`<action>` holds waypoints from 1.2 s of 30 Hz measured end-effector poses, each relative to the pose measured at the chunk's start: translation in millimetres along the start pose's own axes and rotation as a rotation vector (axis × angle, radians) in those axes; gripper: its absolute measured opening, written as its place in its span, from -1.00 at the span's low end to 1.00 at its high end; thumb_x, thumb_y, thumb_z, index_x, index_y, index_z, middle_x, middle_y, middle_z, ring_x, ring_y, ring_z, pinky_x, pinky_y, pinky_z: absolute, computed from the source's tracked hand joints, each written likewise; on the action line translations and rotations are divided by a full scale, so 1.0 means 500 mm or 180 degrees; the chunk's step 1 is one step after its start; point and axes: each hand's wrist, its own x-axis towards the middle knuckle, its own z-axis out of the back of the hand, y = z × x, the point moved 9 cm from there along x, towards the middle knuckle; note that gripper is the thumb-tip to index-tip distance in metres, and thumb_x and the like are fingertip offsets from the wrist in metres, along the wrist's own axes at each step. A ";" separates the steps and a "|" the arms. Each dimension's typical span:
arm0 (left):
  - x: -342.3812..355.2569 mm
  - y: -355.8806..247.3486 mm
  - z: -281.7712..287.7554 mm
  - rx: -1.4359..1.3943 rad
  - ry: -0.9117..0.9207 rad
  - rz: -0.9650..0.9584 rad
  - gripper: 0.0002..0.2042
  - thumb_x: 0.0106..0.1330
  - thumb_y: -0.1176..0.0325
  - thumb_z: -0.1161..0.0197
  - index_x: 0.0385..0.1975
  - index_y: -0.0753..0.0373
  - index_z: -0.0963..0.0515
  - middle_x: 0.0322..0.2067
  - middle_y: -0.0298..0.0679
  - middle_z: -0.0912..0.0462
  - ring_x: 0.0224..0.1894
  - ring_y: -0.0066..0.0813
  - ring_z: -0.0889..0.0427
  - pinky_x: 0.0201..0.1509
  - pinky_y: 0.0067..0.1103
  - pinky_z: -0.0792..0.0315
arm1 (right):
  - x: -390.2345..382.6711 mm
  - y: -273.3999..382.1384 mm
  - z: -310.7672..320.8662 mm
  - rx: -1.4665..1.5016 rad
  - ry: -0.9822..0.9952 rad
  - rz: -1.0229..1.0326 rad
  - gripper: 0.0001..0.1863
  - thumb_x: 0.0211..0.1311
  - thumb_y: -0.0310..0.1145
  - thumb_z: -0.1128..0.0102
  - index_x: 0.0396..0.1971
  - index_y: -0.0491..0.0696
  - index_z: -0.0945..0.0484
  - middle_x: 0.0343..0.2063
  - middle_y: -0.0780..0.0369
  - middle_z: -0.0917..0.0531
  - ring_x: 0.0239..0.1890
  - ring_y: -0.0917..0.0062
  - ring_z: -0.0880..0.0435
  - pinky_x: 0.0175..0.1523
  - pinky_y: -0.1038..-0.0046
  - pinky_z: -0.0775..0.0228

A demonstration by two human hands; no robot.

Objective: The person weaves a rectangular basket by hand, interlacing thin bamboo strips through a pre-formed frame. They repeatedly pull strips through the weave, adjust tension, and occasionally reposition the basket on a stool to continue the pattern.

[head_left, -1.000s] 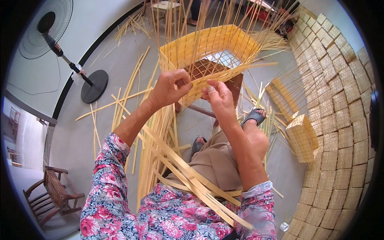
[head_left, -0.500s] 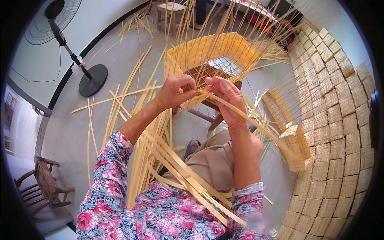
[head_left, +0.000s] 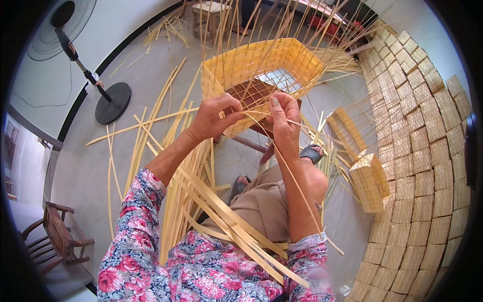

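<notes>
Pinching a strip (head_left: pixel 259 124) between thumb and forefinger, the left hand (head_left: pixel 216 116) sits at the near edge of the basket (head_left: pixel 236 65), most of which lies just beyond the fingertips. The right hand (head_left: pixel 284 118) curls its fingers close by; whether they grip the strip, I cannot tell. Best, I judge: keep it untwisted between the fingers, snug, never dragging that edge inward.
</notes>
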 end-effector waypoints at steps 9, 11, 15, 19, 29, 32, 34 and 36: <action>0.002 0.005 0.001 -0.0027 0.0082 0.0165 -0.87 0.24 0.46 -0.45 -0.31 0.28 -0.62 -0.42 -0.30 -0.61 -0.42 -0.59 -0.57 -0.34 -0.63 -0.46 | 0.016 0.008 0.039 0.0067 -0.0476 0.0245 -0.79 0.45 -0.26 -0.22 -0.30 -0.11 -0.56 -0.50 0.38 -0.60 -0.55 0.78 -0.42 -0.40 0.71 -0.36; 0.001 0.006 0.003 -0.0040 0.0058 0.0168 -0.87 0.25 0.46 -0.44 -0.31 0.29 -0.62 -0.41 -0.30 -0.62 -0.42 -0.58 -0.56 -0.34 -0.63 -0.46 | 0.010 0.019 0.057 0.0268 -0.0832 0.0251 -0.78 0.46 -0.26 -0.20 -0.34 -0.10 -0.55 -0.49 0.35 -0.61 -0.52 0.76 -0.50 -0.40 0.70 -0.43; 0.006 -0.005 0.006 0.0085 -0.0047 -0.0011 -0.87 0.25 0.46 -0.43 -0.36 0.30 -0.59 -0.47 -0.32 -0.58 -0.49 -0.63 -0.59 -0.39 -0.66 -0.46 | 0.003 0.008 0.086 0.0658 -0.0991 0.0148 -0.74 0.52 -0.22 -0.08 -0.33 -0.10 -0.53 -0.48 0.30 -0.63 -0.46 0.66 -0.65 -0.38 0.61 -0.56; 0.005 0.002 0.006 0.0137 -0.0089 0.0017 -0.89 0.27 0.45 -0.42 -0.35 0.30 -0.60 -0.48 -0.33 -0.59 -0.50 -0.64 -0.57 -0.39 -0.66 -0.45 | -0.004 -0.007 0.094 0.0915 -0.1154 -0.0149 -0.70 0.54 -0.18 -0.02 -0.33 -0.08 -0.52 -0.50 0.30 -0.61 -0.47 0.66 -0.63 -0.38 0.62 -0.54; 0.046 0.026 0.009 0.0293 0.0937 0.0637 -0.83 0.22 0.40 -0.48 -0.43 0.33 -0.62 -0.57 -0.33 -0.58 -0.52 -0.71 -0.54 -0.43 -0.66 -0.45 | -0.017 0.063 0.040 0.0277 -0.0169 0.0723 -0.64 0.38 -0.13 -0.33 -0.15 -0.17 -0.62 -0.37 0.41 -0.50 -0.35 0.82 -0.35 -0.27 0.73 -0.26; 0.061 0.034 0.015 0.0446 0.1489 0.0689 -0.82 0.21 0.39 -0.49 -0.45 0.33 -0.62 -0.59 -0.33 -0.58 -0.56 -0.70 -0.52 -0.48 -0.65 -0.44 | -0.016 0.037 0.028 0.0425 0.0119 0.0479 -0.46 0.30 -0.03 -0.40 0.04 -0.17 -0.58 -0.40 0.43 -0.52 -0.33 0.82 -0.40 -0.26 0.73 -0.31; 0.068 0.049 0.029 0.0476 0.1687 0.1013 -0.82 0.19 0.39 -0.50 -0.48 0.32 -0.62 -0.63 -0.36 -0.56 -0.59 -0.71 -0.51 -0.53 -0.64 -0.42 | -0.007 -0.024 0.055 0.0390 0.0050 -0.0163 -0.40 0.26 0.01 -0.42 0.08 -0.16 -0.55 -0.43 0.44 -0.53 -0.35 0.83 -0.43 -0.28 0.75 -0.32; 0.070 0.070 0.054 0.0608 0.1865 0.1233 -0.83 0.19 0.40 -0.50 -0.50 0.31 -0.62 -0.64 -0.38 -0.55 -0.59 -0.72 -0.50 -0.54 -0.65 -0.41 | -0.006 -0.095 0.101 0.0382 -0.0351 -0.0985 -0.60 0.39 -0.03 -0.27 -0.01 -0.02 -0.53 -0.51 0.44 -0.55 -0.47 0.76 -0.51 -0.35 0.66 -0.41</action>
